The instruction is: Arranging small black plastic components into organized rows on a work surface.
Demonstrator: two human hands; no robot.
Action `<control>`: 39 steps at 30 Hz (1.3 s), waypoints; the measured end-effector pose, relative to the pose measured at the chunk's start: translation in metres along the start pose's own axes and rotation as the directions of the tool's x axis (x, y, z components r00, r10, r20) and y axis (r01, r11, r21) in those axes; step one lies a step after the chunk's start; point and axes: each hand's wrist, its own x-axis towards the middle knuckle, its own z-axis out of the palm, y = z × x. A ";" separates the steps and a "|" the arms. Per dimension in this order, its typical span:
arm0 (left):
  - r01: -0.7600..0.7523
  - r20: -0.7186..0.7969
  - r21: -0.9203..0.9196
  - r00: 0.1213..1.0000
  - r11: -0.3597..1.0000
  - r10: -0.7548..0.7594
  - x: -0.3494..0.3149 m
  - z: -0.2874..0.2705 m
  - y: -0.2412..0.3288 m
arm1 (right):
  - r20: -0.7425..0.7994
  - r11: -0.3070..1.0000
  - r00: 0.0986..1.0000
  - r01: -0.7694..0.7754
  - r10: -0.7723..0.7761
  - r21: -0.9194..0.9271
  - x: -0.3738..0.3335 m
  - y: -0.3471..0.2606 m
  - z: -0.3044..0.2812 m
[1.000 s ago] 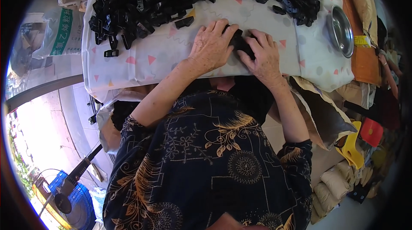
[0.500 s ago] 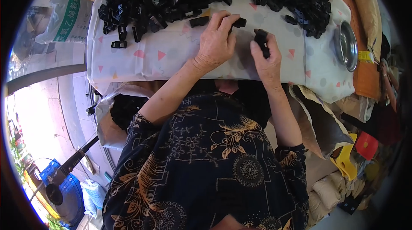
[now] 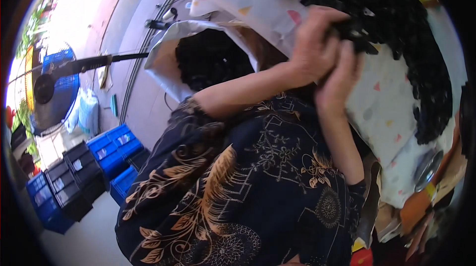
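My left hand (image 3: pixel 315 45) is over the near edge of the cloth-covered table, its fingers curled round a black plastic part (image 3: pixel 353 33), smeared by motion. Right beside it, my right hand (image 3: pixel 339 80) points its fingers up toward the same part. The two hands touch or overlap. Motion blur hides whether the right fingers grip anything. Beyond them lies a large heap of small black plastic parts (image 3: pixel 421 67), spread along the white patterned tablecloth (image 3: pixel 379 110).
Left of the table, an open sack (image 3: pixel 161 65) holds more black parts (image 3: pixel 213 60). A standing fan (image 3: pixel 49 87) is at far left, with stacked blue crates (image 3: pixel 116 149) and black crates (image 3: pixel 82 169) below. A metal bowl (image 3: pixel 429 171) sits toward the table's right end.
My view has swung left, bringing the crates in. My hands, apart over the table before with a black part in the right, have come together near the edge.
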 end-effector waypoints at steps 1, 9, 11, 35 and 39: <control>0.089 -0.021 0.029 0.996 0.996 -0.088 -0.005 -0.028 0.002 | 0.109 0.996 0.994 0.028 -0.018 -0.083 -0.008 0.012 0.013; 0.550 -0.265 0.461 0.834 0.696 -0.484 -0.080 -0.213 -0.020 | 0.683 0.791 0.726 0.367 0.086 -0.489 -0.036 0.117 0.084; 0.511 -0.279 0.674 0.844 0.533 -0.458 -0.100 -0.237 -0.032 | 0.722 0.788 0.682 0.377 0.119 -0.486 -0.030 0.118 0.069; 0.351 0.608 0.772 -0.163 0.530 -0.777 -0.006 -0.378 -0.233 | 0.341 0.581 0.591 -0.277 0.731 -0.766 0.016 0.194 -0.002; 0.529 0.451 0.796 -0.190 0.296 -0.872 -0.011 -0.360 -0.212 | 0.337 0.603 0.564 -0.390 0.754 -0.696 0.019 0.207 -0.008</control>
